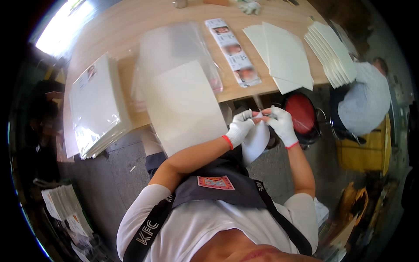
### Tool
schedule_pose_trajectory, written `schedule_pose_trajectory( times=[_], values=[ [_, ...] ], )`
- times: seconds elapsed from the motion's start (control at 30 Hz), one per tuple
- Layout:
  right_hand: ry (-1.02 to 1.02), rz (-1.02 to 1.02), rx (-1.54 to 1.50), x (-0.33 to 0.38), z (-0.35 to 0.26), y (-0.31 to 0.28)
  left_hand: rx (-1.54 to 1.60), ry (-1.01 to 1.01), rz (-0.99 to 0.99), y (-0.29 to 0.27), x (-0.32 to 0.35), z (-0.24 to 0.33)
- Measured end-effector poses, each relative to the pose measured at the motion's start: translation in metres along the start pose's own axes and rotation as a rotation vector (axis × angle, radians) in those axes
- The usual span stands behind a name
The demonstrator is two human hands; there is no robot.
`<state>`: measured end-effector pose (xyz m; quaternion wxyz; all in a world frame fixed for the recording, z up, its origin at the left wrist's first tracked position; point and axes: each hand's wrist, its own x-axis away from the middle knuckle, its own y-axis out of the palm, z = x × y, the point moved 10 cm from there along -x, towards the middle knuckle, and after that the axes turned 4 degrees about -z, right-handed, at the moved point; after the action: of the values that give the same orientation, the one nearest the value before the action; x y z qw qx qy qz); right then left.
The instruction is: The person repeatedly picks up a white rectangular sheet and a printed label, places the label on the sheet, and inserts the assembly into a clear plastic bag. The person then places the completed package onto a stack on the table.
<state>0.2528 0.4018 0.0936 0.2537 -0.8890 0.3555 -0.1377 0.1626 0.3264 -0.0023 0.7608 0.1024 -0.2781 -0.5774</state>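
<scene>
Both of my hands wear white gloves with red cuffs and bare fingertips. They meet just off the table's front edge, above my lap. My left hand [240, 127] pinches a curved white paper piece [255, 143], which hangs down between the hands. Close against it, my right hand [281, 125] has its fingertips closed at the top of the same piece. Something thin and blurred sticks up beyond the fingertips; its kind cannot be made out. Left of my hands, a large off-white sheet [185, 107] lies over clear plastic bags [170, 43] and overhangs the edge.
On the wooden table [126, 28] are a plastic-wrapped stack [96, 105], a printed label strip [231, 50], fanned white cards [286, 54] and more cards [329, 50]. A red stool [300, 113] stands at the front; another person [364, 98] sits at right.
</scene>
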Motion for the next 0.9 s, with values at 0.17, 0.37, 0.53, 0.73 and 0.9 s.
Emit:
schedule_pose_trajectory(
  times=[0.17,0.37,0.53,0.73,0.9],
  values=[
    [-0.168,0.079,0.295,0.001,-0.007,0.000,-0.185,-0.025,-0.033,-0.001,0.000,0.002],
    [0.211,-0.040,-0.474,-0.002,0.043,0.014,-0.050,-0.013,-0.090,0.005,0.001,-0.001],
    [0.269,0.220,-0.736,-0.001,0.102,-0.029,0.258,-0.143,-0.020,-0.002,-0.009,-0.027],
    [0.323,0.605,-0.232,0.021,0.145,-0.184,0.190,-0.259,0.067,-0.034,-0.018,-0.068],
    [-0.078,0.721,0.277,-0.010,0.007,-0.190,-0.210,-0.147,0.075,-0.040,-0.013,-0.034]
  ],
)
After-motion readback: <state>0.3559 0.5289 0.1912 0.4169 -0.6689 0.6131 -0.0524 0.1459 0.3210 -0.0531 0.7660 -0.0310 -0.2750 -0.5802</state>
